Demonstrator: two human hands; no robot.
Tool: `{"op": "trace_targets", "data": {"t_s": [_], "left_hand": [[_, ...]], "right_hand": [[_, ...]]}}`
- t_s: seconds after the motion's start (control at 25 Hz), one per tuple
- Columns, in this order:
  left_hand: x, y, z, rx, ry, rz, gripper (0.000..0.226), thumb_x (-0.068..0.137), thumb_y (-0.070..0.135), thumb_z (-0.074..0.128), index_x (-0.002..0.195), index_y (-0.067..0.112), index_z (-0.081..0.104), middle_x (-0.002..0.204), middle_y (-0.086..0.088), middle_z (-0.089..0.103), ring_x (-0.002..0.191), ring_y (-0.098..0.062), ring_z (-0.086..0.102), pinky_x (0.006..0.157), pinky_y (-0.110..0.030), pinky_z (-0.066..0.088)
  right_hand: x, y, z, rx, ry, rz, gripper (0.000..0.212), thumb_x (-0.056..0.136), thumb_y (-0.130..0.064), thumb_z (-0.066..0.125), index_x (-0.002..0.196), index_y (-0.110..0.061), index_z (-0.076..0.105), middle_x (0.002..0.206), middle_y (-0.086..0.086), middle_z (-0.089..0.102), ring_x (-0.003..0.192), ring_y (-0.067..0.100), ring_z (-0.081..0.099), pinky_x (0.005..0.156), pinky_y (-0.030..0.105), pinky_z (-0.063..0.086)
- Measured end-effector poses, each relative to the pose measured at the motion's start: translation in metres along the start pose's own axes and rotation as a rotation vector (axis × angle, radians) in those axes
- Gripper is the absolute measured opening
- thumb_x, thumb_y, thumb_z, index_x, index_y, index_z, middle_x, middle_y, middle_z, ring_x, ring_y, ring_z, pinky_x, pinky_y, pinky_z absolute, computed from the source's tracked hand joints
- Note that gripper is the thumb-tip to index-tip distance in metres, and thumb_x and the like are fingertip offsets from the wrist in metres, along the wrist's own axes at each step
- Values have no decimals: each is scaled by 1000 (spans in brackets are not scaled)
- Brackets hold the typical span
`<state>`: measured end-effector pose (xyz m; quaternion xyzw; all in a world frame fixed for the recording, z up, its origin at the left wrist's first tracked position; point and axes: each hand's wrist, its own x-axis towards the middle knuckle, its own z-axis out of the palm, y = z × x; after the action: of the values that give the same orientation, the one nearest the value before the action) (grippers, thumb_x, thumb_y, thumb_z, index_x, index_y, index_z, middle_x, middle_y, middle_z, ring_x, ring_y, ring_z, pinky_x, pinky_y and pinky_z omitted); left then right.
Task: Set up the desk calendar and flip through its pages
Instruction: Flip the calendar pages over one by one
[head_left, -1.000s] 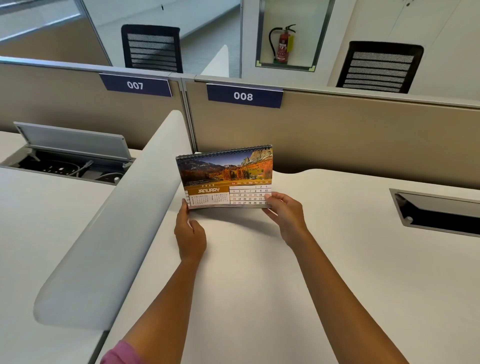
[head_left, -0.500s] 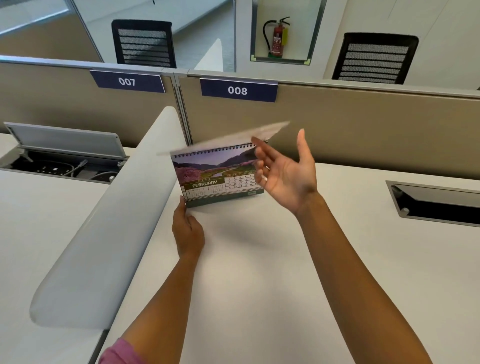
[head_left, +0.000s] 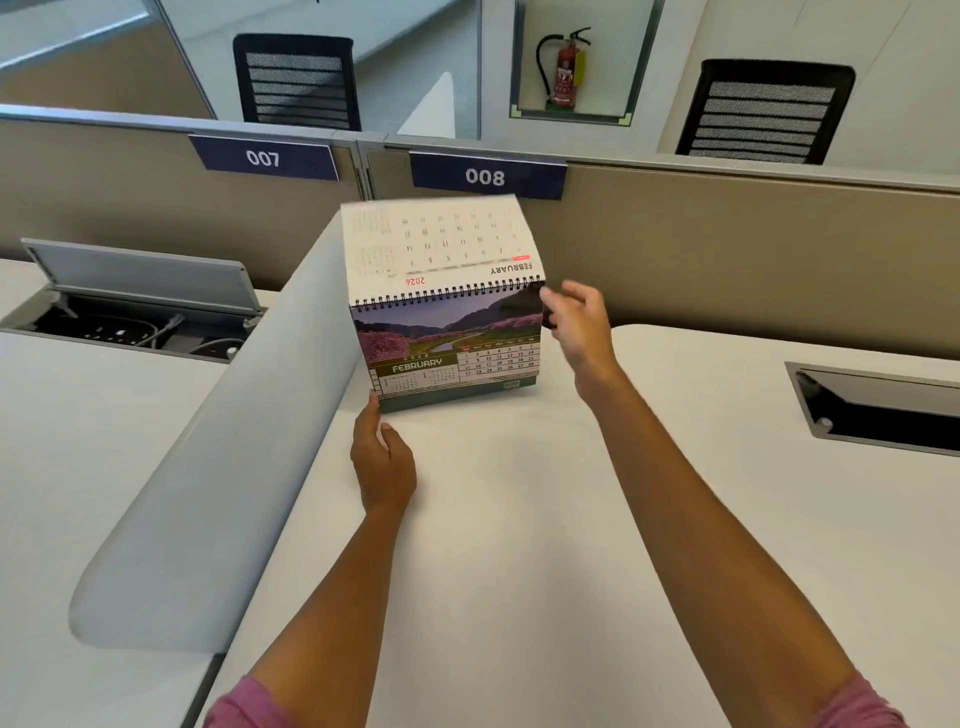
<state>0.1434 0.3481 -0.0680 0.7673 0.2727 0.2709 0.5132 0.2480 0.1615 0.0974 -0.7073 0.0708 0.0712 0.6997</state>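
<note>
The desk calendar (head_left: 449, 353) stands upright on the white desk (head_left: 519, 545), showing the FEBRUARY page with a pink-flower valley photo. A flipped page (head_left: 441, 244) rises blurred above the spiral binding, its back showing an upside-down February grid. My left hand (head_left: 382, 457) pinches the calendar's lower-left corner at the base. My right hand (head_left: 579, 332) is at the calendar's upper-right edge by the spiral, fingers loosely curled and touching the edge, with no page in it.
A curved grey divider (head_left: 218, 441) runs along the calendar's left side. The beige partition (head_left: 727, 249) with labels 007 and 008 stands close behind. An open cable box (head_left: 130, 312) lies on the left desk, and a cable hatch (head_left: 883, 410) at the right.
My right hand lifted the January page up and over, let it go and dropped to the calendar's right edge. February now shows. My left hand stayed at the lower-left corner.
</note>
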Motion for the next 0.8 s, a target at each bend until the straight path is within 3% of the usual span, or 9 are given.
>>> {"op": "trace_targets", "data": {"t_s": [0.08,0.12,0.2,0.28,0.44,0.6,0.8], "left_hand": [[0,0,0,14,2,8,44,101,5,36,144,13,44,147,-6,49,137,-22,44,108,-23,33],[0,0,0,19,4,14,44,102,6,37,144,13,44,147,-6,50,137,-22,44,108,-23,33],[0,0,0,12,6,23,44,101,6,37,144,13,45,146,-6,50,137,-21,45,108,-24,34],[0,1,0,12,6,18,44,101,5,37,144,13,45,146,-6,50,137,-22,45,108,-24,34],[1,0,0,35,9,13,44,101,6,37,144,13,45,147,-5,50,138,-22,44,108,-23,33],[1,-1,1,46,7,0,44,101,6,38,144,13,45,147,-6,50,138,-23,44,107,-23,33],[0,2,1,53,9,-15,43,101,7,39,144,14,45,148,-7,49,138,-25,44,107,-26,33]], "right_hand": [[-1,29,-1,-179,88,7,49,96,-22,58,140,-11,38,128,7,55,100,13,55,60,3,43],[1,44,-1,-236,82,39,51,96,-20,58,141,-11,37,136,8,52,109,17,55,70,5,45],[3,67,2,-337,32,96,53,95,-19,59,143,-13,36,147,10,45,128,27,49,94,27,47],[0,79,5,-412,-9,107,53,94,-21,60,142,-14,38,150,10,43,133,31,46,104,39,44],[-12,81,10,-354,8,74,48,93,-20,62,138,-15,45,145,10,49,130,30,49,102,38,46],[-19,86,12,-334,162,51,44,89,-25,68,128,-13,53,136,9,56,120,27,57,95,34,50],[-18,90,4,-241,284,38,26,85,-30,72,100,-9,72,105,7,73,90,21,67,88,37,56]]}}
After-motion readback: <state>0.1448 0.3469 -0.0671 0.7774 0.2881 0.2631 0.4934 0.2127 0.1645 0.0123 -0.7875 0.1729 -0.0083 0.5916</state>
